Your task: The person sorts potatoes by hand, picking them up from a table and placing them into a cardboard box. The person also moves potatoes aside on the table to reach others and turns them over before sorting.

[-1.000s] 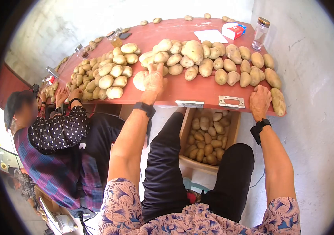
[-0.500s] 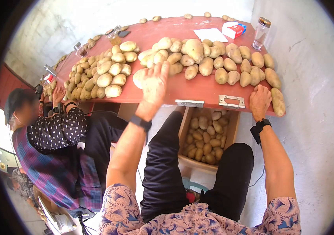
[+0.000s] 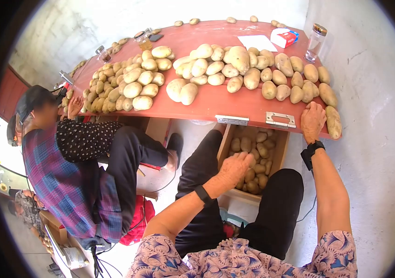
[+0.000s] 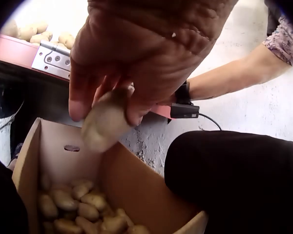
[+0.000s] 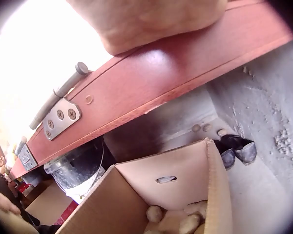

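Note:
My left hand (image 3: 234, 171) is low over the cardboard box (image 3: 278, 155) between my knees. In the left wrist view its thumb and fingers pinch a potato (image 4: 105, 124) above the box's opening. Several potatoes (image 4: 88, 210) lie in the bottom of that box. My right hand (image 3: 313, 121) rests on the front edge of the red table (image 3: 207, 109), fingers loosely bent, beside a long potato (image 3: 333, 122). Two potatoes lie together near the table's front, the larger one (image 3: 175, 89) on the left. Behind them spreads a heap of potatoes (image 3: 239, 60).
Another potato heap (image 3: 132, 89) lies to the left, near a seated person (image 3: 67, 167). A glass bottle (image 3: 315, 43), a tissue pack (image 3: 284, 37) and white paper (image 3: 258, 43) stand toward the back right. Metal hinges (image 3: 232, 120) line the table edge. Under it is a bucket (image 5: 78, 168).
My left hand has left the potatoes on the table and come down over the box, now with a potato in its fingers. My right hand has stayed on the table edge.

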`<state>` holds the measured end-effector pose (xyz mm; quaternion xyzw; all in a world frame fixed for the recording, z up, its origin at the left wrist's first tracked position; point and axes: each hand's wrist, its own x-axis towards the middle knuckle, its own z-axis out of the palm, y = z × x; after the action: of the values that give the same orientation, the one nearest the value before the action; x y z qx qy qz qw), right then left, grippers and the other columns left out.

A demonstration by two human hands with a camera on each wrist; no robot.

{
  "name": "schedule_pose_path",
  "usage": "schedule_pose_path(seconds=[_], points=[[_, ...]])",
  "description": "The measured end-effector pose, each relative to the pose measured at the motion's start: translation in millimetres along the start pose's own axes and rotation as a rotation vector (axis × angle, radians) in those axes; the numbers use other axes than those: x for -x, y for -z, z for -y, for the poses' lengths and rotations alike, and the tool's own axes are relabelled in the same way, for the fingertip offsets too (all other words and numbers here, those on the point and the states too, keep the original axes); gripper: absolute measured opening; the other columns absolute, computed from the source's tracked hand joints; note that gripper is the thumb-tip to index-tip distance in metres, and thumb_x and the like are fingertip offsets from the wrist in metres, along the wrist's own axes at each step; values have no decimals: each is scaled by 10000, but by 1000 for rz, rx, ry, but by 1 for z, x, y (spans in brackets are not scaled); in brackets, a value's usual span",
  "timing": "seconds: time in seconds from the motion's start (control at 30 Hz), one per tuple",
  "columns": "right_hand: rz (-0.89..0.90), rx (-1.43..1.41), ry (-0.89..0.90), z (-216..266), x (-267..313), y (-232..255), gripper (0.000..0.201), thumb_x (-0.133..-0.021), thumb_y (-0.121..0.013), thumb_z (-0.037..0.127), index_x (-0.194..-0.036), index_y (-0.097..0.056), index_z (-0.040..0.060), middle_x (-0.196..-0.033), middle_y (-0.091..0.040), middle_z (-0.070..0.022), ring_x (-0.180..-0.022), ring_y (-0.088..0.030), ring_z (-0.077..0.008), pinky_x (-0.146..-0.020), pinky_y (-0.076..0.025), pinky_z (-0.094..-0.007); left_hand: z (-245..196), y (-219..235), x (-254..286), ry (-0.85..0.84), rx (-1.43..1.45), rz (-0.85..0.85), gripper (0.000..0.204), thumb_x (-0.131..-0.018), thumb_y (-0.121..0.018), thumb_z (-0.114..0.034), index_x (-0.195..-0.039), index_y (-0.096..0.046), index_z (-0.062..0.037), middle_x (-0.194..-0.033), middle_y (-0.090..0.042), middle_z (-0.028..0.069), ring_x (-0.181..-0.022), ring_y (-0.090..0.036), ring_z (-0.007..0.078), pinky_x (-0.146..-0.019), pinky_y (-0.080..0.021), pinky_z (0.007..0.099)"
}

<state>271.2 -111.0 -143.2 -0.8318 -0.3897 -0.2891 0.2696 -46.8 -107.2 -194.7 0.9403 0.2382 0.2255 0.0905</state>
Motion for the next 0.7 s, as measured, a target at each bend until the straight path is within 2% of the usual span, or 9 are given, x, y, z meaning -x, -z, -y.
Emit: schedule_pose_path(seconds=[0.07, 0.1, 0.17, 0.2, 0.33, 0.37, 0.47, 0.53, 0.7], points=[[-8, -6, 8, 0, -1, 0, 129, -811, -581, 145, -933, -556, 114, -1005, -557, -90, -1025, -510, -309, -899, -383, -470, 0, -3, 5, 27, 109, 157, 263, -803, -660, -167, -1037, -564, -94, -1019, -609, 114, -915, -616, 326, -763, -521, 407], [-12, -8, 18, -1, 1, 0, 127, -812, -582, 145, -931, -556, 113, -1006, -556, -90, -1023, -510, -310, -898, -383, -472, 2, -2, 6, 27, 109, 163, 263, -803, -660, -167, -1037, -564, -94, -1019, -609, 114, -915, -616, 326, -763, -521, 407], [-23, -23, 25, -3, 2, -2, 124, -812, -584, 144, -929, -555, 112, -1005, -555, -89, -1021, -509, -311, -896, -382, -472, 10, 5, 6, 59, 153, 74, 105, -823, -629, -160, -906, -595, -104, -894, -621, 99, -845, -625, 323, -718, -523, 417], [-41, -38, 34, -3, 2, -3, 122, -813, -585, 144, -926, -554, 112, -1005, -553, -88, -1019, -509, -312, -894, -382, -473, 14, 11, 4, 59, 154, 76, 105, -823, -629, -160, -906, -595, -104, -894, -621, 99, -845, -625, 323, -718, -523, 417], [-26, -9, 16, -3, 0, -4, 118, -814, -584, 143, -923, -555, 111, -1002, -553, -86, -1015, -509, -311, -892, -384, -472, 36, 47, -9, 139, 142, -253, 63, -806, -647, -131, -839, -610, -92, -799, -607, 103, -802, -612, 329, -698, -504, 416], [-22, -7, 15, -3, 0, -3, 116, -814, -582, 143, -922, -556, 111, -1001, -553, -87, -1015, -509, -311, -892, -384, -471, 45, 54, -12, 104, 140, -351, 84, -798, -656, -113, -866, -616, -82, -827, -611, 112, -806, -605, 335, -713, -496, 418], [-25, -13, 20, -3, 1, -2, 114, -814, -580, 145, -920, -558, 111, -1000, -554, -88, -1013, -509, -311, -891, -383, -471, 59, 87, -20, 295, -37, -348, 397, -775, -707, -136, -1148, -581, -86, -1150, -580, 157, -1064, -541, 380, -918, -442, 440], [-36, -24, 30, -3, 1, -2, 113, -814, -578, 147, -919, -559, 111, -999, -555, -89, -1012, -509, -311, -891, -383, -471, 83, 89, -25, 382, -175, -426, 504, -789, -708, -160, -1251, -525, -81, -1254, -518, 191, -1120, -511, 391, -952, -417, 455], [-7, -13, 11, -3, 0, -2, 115, -815, -575, 155, -920, -561, 111, -998, -556, -91, -1014, -509, -311, -891, -383, -473, 134, 97, -47, 433, -283, -443, 639, -779, -719, -221, -1341, -450, -76, -1339, -459, 204, -1189, -457, 396, -982, -371, 497]])
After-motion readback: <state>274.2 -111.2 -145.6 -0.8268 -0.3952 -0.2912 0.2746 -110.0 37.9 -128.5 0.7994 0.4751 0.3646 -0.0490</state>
